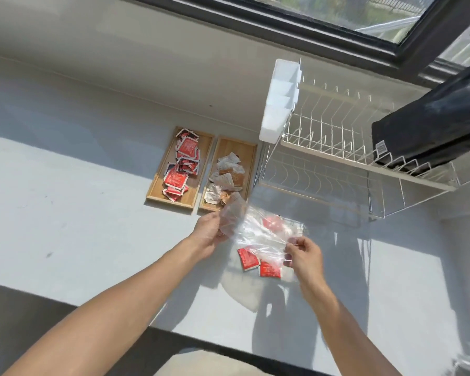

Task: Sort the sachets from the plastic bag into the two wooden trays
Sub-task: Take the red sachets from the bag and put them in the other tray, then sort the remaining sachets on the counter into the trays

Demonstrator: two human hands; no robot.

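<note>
A pale grey countertop (65, 185), partly lit by sun and crossed by shadows, is seen running along a light wall beneath a dark-framed window (323, 20). Two wooden trays are set side by side near the wall: the left tray (158, 183) is loaded with red sachets (183, 161), the right tray (251, 150) with white and brown sachets (227, 177). Just right of the trays a white wire dish rack (337, 158) is placed, with a white cutlery holder (280, 99) on its near end and a black object (432, 126) lying across its far side. In front of the trays a clear plastic bag (261, 232) is held up between both hands: one edge is pinched by the left hand (208, 234), the opposite edge is gripped by the closed fingers of the right hand (304, 253). Two red sachets (258, 263) lie on the counter under the bag; something red shows blurred through the plastic.
</note>
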